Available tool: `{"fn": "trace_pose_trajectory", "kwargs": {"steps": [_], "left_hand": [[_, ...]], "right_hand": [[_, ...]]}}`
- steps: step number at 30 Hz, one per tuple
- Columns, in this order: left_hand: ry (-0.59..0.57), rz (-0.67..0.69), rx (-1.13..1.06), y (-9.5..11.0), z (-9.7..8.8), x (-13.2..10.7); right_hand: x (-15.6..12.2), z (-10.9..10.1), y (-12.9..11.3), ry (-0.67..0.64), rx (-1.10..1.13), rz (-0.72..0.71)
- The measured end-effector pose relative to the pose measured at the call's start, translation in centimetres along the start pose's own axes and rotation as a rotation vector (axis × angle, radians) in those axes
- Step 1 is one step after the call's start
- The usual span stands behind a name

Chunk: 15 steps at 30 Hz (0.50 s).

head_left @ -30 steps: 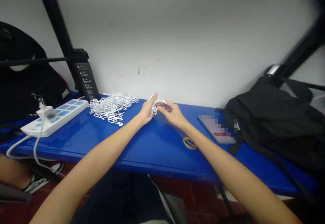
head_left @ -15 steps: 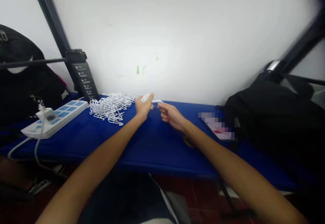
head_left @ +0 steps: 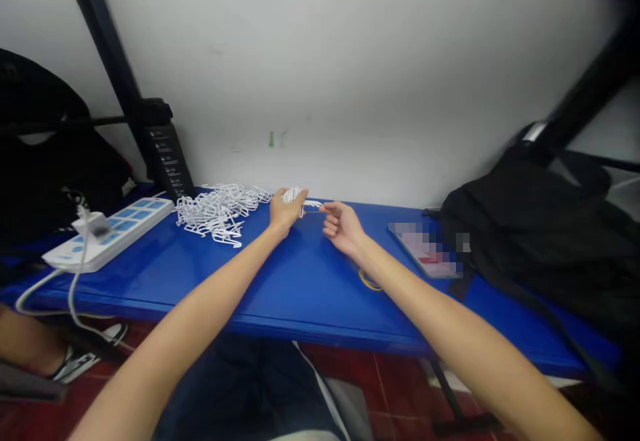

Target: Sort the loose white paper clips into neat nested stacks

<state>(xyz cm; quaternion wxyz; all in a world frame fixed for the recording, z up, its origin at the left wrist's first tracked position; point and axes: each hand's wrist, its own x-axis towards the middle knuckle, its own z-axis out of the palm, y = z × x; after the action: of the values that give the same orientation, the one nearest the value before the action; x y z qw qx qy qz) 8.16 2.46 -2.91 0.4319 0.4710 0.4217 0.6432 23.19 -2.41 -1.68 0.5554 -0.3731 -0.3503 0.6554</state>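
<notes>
The left hand's (head_left: pixel 286 215) fingers curl closed around one small bunch of white wire clips (head_left: pixel 293 195). The right hand's (head_left: pixel 343 229) fingertips (head_left: pixel 324 209) pinch one protruding clip (head_left: pixel 313 205). One larger clip heap (head_left: pixel 215 213) lies just left on the blue table (head_left: pixel 210 281), near one power strip (head_left: pixel 107 234).

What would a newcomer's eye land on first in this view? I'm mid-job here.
The bright blue table grabs attention first, with a tangled heap of white linked clips left of centre. Just right of the heap, the left hand closes on a small bunch of clips, with the right hand close beside it. A bulky black bag sits at the table's right end.
</notes>
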Motion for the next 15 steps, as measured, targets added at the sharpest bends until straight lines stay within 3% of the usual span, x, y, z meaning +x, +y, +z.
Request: {"fn": "trace_pose_trajectory", "kwargs": {"steps": [7, 15], "left_hand": [[-0.035, -0.008, -0.041, 0.38, 0.15, -0.01], [-0.053, -0.161, -0.169, 0.71, 0.59, -0.23]], "right_hand": [[0.62, -0.71, -0.14, 0.077, -0.004, -0.045], [-0.07, 0.02, 0.47, -0.125, -0.148, -0.010]]}}
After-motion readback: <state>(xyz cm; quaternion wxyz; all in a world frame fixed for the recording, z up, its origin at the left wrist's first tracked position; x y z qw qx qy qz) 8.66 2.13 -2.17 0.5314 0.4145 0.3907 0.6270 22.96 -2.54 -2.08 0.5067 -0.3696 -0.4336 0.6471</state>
